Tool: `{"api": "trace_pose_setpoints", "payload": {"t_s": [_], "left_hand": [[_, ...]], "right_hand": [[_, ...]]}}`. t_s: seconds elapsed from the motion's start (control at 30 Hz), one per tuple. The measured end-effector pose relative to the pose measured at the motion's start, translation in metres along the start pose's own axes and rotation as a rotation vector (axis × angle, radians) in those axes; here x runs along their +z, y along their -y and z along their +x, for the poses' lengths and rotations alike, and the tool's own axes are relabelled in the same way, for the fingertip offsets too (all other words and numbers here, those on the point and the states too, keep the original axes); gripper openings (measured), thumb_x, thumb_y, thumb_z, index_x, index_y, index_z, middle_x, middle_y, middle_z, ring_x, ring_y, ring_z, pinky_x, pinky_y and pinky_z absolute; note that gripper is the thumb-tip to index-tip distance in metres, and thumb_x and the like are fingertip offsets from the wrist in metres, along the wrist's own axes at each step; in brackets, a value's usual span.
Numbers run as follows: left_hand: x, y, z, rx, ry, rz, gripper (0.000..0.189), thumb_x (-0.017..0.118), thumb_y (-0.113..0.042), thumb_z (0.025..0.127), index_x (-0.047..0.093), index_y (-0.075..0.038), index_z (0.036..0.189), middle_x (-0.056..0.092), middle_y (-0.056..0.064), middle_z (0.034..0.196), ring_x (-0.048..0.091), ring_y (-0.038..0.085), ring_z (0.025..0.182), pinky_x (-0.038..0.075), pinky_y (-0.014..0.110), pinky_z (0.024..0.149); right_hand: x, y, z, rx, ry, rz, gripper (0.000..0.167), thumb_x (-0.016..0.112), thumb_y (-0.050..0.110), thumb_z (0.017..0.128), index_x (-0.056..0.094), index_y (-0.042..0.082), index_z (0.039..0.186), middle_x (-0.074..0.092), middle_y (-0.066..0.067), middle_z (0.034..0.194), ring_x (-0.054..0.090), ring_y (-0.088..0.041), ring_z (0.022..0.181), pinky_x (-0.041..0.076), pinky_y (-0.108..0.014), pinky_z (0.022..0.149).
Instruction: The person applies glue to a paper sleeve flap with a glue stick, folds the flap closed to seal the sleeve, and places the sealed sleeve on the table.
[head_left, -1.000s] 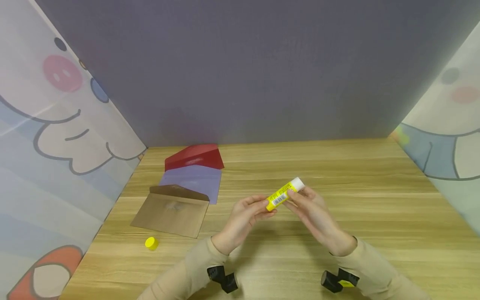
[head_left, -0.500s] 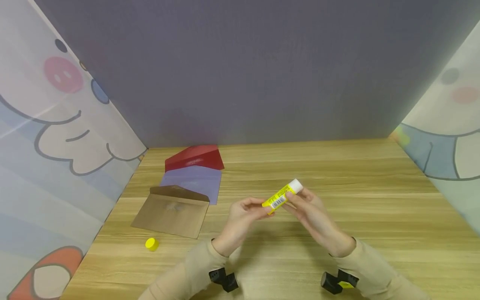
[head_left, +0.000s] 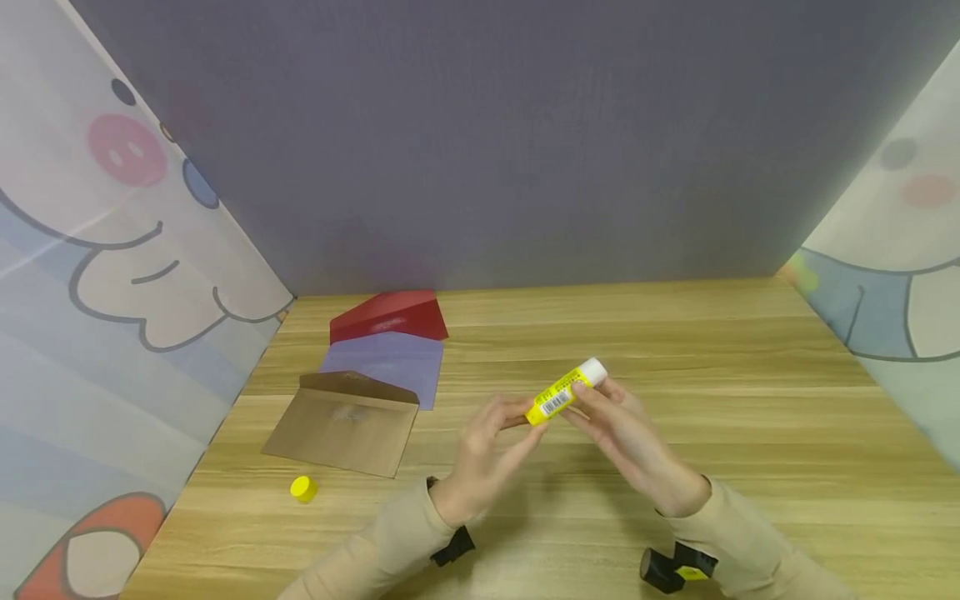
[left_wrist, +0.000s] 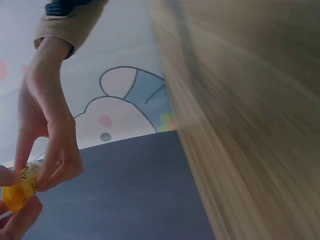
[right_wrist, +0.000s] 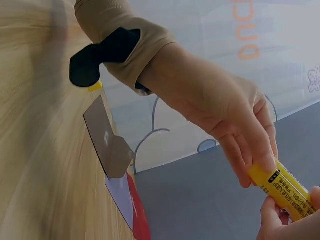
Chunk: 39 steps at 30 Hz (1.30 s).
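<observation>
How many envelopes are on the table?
3: brown envelope at the front, lavender envelope behind it, red envelope farthest back. Any hidden underneath wouldn't show.

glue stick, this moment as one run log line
left grip: pinches glue stick; right grip: holds it; yellow cap: on table

The left hand [head_left: 480, 462] and the right hand [head_left: 633, 442] are bare up to the wrists, where the left sleeve [head_left: 390, 533] and right sleeve [head_left: 738, 533] begin, both long, plain beige and softly creased. A dark edge [right_wrist: 143, 90] shows under the left cuff. The left device [right_wrist: 120, 46] is black, a rounded block joined to an angular one. The right device [head_left: 662, 570], also black, has a yellow patch [head_left: 692, 573] beside it, possibly its own, though too little shows to be sure.
</observation>
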<state>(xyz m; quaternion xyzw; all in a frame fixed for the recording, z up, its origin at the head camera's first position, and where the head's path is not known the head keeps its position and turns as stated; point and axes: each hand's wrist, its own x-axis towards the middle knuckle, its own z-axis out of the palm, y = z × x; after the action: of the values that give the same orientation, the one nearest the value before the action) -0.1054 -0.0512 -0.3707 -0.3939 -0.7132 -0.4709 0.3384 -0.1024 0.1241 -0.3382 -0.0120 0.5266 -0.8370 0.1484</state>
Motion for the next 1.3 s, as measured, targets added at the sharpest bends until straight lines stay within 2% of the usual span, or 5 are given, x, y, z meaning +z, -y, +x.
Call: {"api": "trace_pose_setpoints", "payload": {"t_s": [0.2, 0.4, 0.67, 0.87, 1.3], "left_hand": [[-0.002, 0.003, 0.003, 0.302, 0.032, 0.385, 0.018, 0.053, -0.011, 0.087, 0.054, 0.007, 0.089, 0.058, 0.014, 0.085, 0.061, 0.019, 0.071, 0.049, 0.015, 0.073], [-0.005, 0.003, 0.010, 0.565, 0.017, 0.580, 0.016, 0.051, -0.005, 0.088, 0.058, 0.008, 0.082, 0.059, 0.017, 0.079, 0.061, 0.018, 0.066, 0.049, 0.014, 0.068], [-0.009, 0.000, 0.016, 0.683, 0.017, 0.647, 0.017, 0.047, -0.003, 0.090, 0.058, 0.007, 0.081, 0.059, 0.017, 0.077, 0.061, 0.018, 0.065, 0.050, 0.015, 0.066], [-0.004, 0.007, 0.006, 0.525, 0.053, 0.509, 0.013, 0.052, -0.005, 0.087, 0.056, 0.007, 0.087, 0.058, 0.016, 0.083, 0.061, 0.018, 0.070, 0.048, 0.013, 0.073], [-0.004, -0.003, 0.000, -0.184, 0.126, -0.090, 0.030, 0.069, 0.002, 0.073, 0.053, 0.001, 0.099, 0.058, 0.011, 0.091, 0.059, 0.018, 0.076, 0.051, 0.022, 0.069]], "right_hand": [[-0.001, -0.001, -0.001, -0.002, 0.031, 0.017, 0.045, 0.046, 0.014, 0.092, 0.025, -0.005, 0.126, 0.041, -0.007, 0.118, 0.047, -0.012, 0.110, 0.036, -0.029, 0.096], [-0.002, -0.001, -0.002, 0.021, 0.039, 0.059, 0.037, 0.044, 0.013, 0.093, 0.028, 0.000, 0.124, 0.043, -0.003, 0.114, 0.047, -0.011, 0.109, 0.036, -0.029, 0.097], [-0.003, -0.002, -0.004, 0.028, 0.061, 0.057, 0.038, 0.044, 0.015, 0.093, 0.027, 0.003, 0.124, 0.041, -0.004, 0.116, 0.046, -0.012, 0.111, 0.035, -0.029, 0.098], [-0.005, -0.002, -0.005, 0.026, 0.075, 0.061, 0.037, 0.045, 0.014, 0.092, 0.028, 0.003, 0.123, 0.039, -0.007, 0.119, 0.047, -0.012, 0.110, 0.035, -0.029, 0.097], [-0.007, 0.000, -0.005, 0.036, 0.064, 0.053, 0.040, 0.047, 0.015, 0.092, 0.027, 0.004, 0.125, 0.031, -0.011, 0.126, 0.045, -0.012, 0.112, 0.035, -0.029, 0.098]]}}
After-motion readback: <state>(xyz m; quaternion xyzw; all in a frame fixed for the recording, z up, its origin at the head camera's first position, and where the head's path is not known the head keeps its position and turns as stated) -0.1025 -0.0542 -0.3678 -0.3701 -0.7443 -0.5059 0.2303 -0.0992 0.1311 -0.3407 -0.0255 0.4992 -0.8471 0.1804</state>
